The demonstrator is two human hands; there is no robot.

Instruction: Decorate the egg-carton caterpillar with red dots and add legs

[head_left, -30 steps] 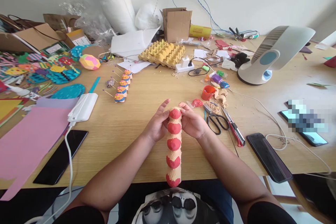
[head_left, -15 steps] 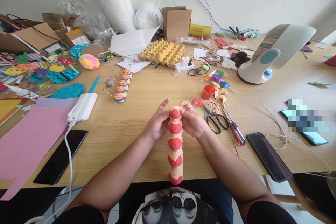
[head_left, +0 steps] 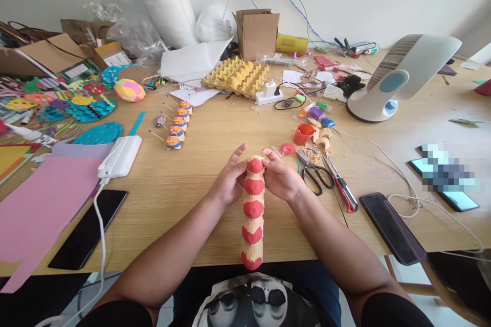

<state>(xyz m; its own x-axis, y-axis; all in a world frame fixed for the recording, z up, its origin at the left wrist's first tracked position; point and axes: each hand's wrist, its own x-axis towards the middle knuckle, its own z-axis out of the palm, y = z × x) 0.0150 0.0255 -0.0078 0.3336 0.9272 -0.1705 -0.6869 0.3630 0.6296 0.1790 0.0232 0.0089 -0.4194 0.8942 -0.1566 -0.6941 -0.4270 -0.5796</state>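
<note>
Between my two hands is a long, bumpy strip (head_left: 253, 222), peach-coloured with a red patch on each hump; it looks like an egg-carton row covered in clay. My left hand (head_left: 229, 180) pinches its far end from the left, thumb near the top red patch. From the right, my right hand (head_left: 283, 178) grips the same end with thumb and fingers. The strip's near end reaches over the table's front edge. Farther left stands a similar row of humps (head_left: 178, 126) in orange and blue, with pins sticking out.
Scissors (head_left: 316, 173), a red utility knife (head_left: 342, 186) and a red cup (head_left: 304, 134) lie to the right. A phone (head_left: 393, 227) and a white fan (head_left: 399, 82) are farther right. On the left are a power bank (head_left: 120, 157), another phone (head_left: 89, 230) and pink sheets (head_left: 46, 204). Yellow egg trays (head_left: 238, 77) sit behind.
The near end of the strip has swung slightly to the left, so it tilts a little. Both hands keep their hold at the far end.
</note>
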